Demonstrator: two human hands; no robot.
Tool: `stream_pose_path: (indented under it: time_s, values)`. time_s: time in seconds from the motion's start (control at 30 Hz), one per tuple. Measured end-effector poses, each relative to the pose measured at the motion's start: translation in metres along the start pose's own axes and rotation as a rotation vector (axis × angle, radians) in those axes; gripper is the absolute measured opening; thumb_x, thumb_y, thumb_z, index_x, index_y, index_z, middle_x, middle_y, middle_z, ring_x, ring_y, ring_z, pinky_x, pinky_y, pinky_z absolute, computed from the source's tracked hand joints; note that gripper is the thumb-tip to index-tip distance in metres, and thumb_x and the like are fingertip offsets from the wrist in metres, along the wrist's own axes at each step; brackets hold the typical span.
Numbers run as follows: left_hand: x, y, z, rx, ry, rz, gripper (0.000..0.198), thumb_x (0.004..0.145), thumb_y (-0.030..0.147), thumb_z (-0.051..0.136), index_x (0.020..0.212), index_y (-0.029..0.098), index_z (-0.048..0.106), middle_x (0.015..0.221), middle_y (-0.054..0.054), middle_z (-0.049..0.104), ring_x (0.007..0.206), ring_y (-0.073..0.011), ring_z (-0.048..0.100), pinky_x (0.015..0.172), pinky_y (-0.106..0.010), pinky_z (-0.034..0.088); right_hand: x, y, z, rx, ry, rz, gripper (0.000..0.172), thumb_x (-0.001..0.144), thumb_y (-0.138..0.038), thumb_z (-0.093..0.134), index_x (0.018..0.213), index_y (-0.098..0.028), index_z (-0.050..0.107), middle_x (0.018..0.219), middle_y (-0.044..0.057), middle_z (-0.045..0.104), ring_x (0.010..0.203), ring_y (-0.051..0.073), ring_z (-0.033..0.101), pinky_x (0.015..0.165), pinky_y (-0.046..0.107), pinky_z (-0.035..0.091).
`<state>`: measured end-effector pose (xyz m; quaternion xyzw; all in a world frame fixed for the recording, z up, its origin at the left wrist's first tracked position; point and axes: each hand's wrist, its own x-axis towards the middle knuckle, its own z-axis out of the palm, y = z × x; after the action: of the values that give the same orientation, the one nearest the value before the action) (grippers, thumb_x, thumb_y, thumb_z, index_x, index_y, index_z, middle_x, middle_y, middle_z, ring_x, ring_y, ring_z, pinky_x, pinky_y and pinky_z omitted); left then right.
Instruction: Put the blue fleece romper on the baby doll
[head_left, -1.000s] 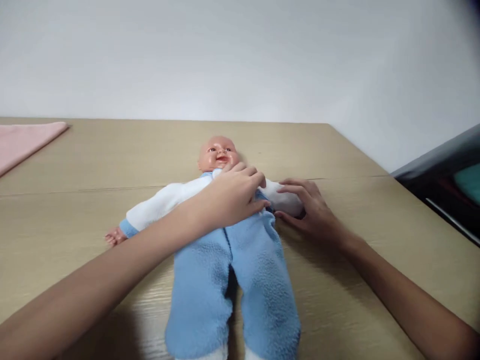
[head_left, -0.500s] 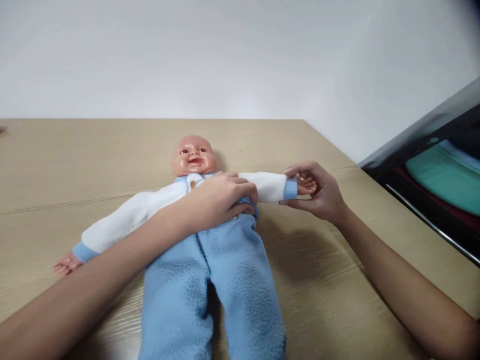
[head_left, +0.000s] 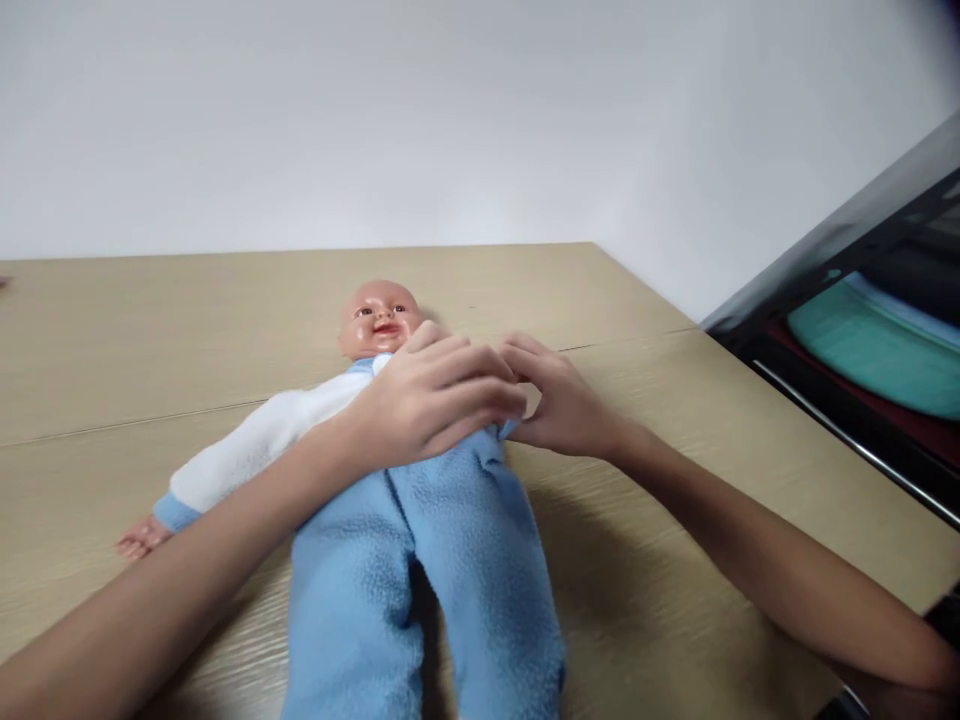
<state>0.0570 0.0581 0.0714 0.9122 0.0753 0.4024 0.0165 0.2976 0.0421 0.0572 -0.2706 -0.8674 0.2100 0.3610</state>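
Observation:
A baby doll (head_left: 379, 318) in a blue and white fleece suit (head_left: 420, 560) lies on its back on the wooden table (head_left: 112, 340). My left hand (head_left: 435, 400) lies across the doll's chest, fingers pressed down on the suit. My right hand (head_left: 559, 405) is at the doll's right-side shoulder, fingers curled against the suit; the sleeve on that side is hidden under my hands. The doll's other arm, in a white sleeve (head_left: 255, 445), stretches out to the left with its bare hand (head_left: 139, 540) on the table.
A dark shelf unit (head_left: 862, 340) stands at the right edge, holding folded teal fabric (head_left: 877, 345). A white wall runs behind the table.
My right hand has let go of the doll's outstretched right-side wrist and moved in to the chest beside my left hand; that sleeve is no longer stretched out to the right.

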Motion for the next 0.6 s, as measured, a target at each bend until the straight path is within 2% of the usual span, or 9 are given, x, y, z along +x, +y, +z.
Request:
stream_pose_path:
  time_s: [0.1, 0.17, 0.27, 0.37, 0.43, 0.5, 0.6]
  values:
    - [0.009, 0.002, 0.0, -0.296, 0.003, -0.331, 0.006, 0.111, 0.021, 0.068, 0.11, 0.021, 0.073, 0.108, -0.004, 0.08, 0.099, -0.0184, 0.072, 0.087, -0.034, 0.05, -0.011, -0.006, -0.001, 0.237, -0.071, 0.136, 0.035, 0.095, -0.02, 0.079, 0.127, -0.026, 0.068, 0.122, 0.005, 0.073, 0.116, 0.025, 0.069, 0.103, 0.039, 0.059]
    - [0.015, 0.002, 0.002, -0.384, 0.018, -0.475, 0.004, 0.108, 0.024, 0.073, 0.109, 0.02, 0.072, 0.104, -0.003, 0.079, 0.094, -0.017, 0.071, 0.081, -0.03, 0.05, -0.018, -0.012, 0.004, 0.431, -0.066, 0.263, 0.042, 0.098, -0.027, 0.079, 0.139, -0.026, 0.067, 0.129, 0.006, 0.075, 0.121, 0.026, 0.07, 0.111, 0.042, 0.056]
    - [0.018, 0.001, 0.005, -0.367, 0.009, -0.577, 0.015, 0.103, 0.029, 0.079, 0.111, 0.02, 0.071, 0.102, 0.0, 0.077, 0.087, -0.0162, 0.068, 0.078, -0.029, 0.05, -0.026, -0.018, 0.018, 0.704, 0.041, 0.466, 0.027, 0.1, -0.038, 0.081, 0.122, -0.024, 0.075, 0.111, 0.004, 0.077, 0.104, 0.023, 0.072, 0.101, 0.04, 0.058]
    - [0.016, 0.0, 0.003, -0.342, -0.024, -0.615, 0.021, 0.103, 0.037, 0.076, 0.113, 0.02, 0.069, 0.106, -0.002, 0.076, 0.091, -0.0183, 0.068, 0.081, -0.03, 0.051, -0.031, -0.021, 0.03, 0.947, 0.182, 0.627, 0.015, 0.101, -0.037, 0.078, 0.099, -0.023, 0.075, 0.09, 0.001, 0.071, 0.082, 0.019, 0.066, 0.084, 0.035, 0.057]
    - [0.012, -0.001, 0.0, -0.315, -0.075, -0.671, 0.027, 0.107, 0.046, 0.067, 0.111, 0.019, 0.069, 0.107, -0.005, 0.075, 0.093, -0.0204, 0.068, 0.082, -0.033, 0.05, -0.033, -0.02, 0.034, 1.107, 0.312, 0.691, 0.011, 0.094, -0.033, 0.079, 0.091, -0.023, 0.074, 0.088, 0.001, 0.067, 0.081, 0.019, 0.063, 0.08, 0.034, 0.056]
    - [0.008, -0.003, -0.002, -0.258, -0.157, -0.758, 0.036, 0.109, 0.053, 0.057, 0.105, 0.018, 0.068, 0.099, -0.006, 0.074, 0.086, -0.0216, 0.067, 0.078, -0.035, 0.048, -0.036, -0.017, 0.034, 1.223, 0.436, 0.748, 0.009, 0.085, -0.028, 0.079, 0.086, -0.023, 0.071, 0.089, 0.002, 0.064, 0.083, 0.02, 0.061, 0.078, 0.033, 0.056]
    - [0.004, -0.006, -0.002, -0.182, -0.273, -0.838, 0.042, 0.107, 0.059, 0.052, 0.099, 0.02, 0.066, 0.083, -0.003, 0.07, 0.076, -0.0226, 0.064, 0.072, -0.037, 0.042, -0.036, -0.008, 0.036, 1.271, 0.453, 0.824, 0.013, 0.082, -0.029, 0.078, 0.091, -0.022, 0.07, 0.09, 0.003, 0.066, 0.08, 0.019, 0.06, 0.075, 0.034, 0.057]
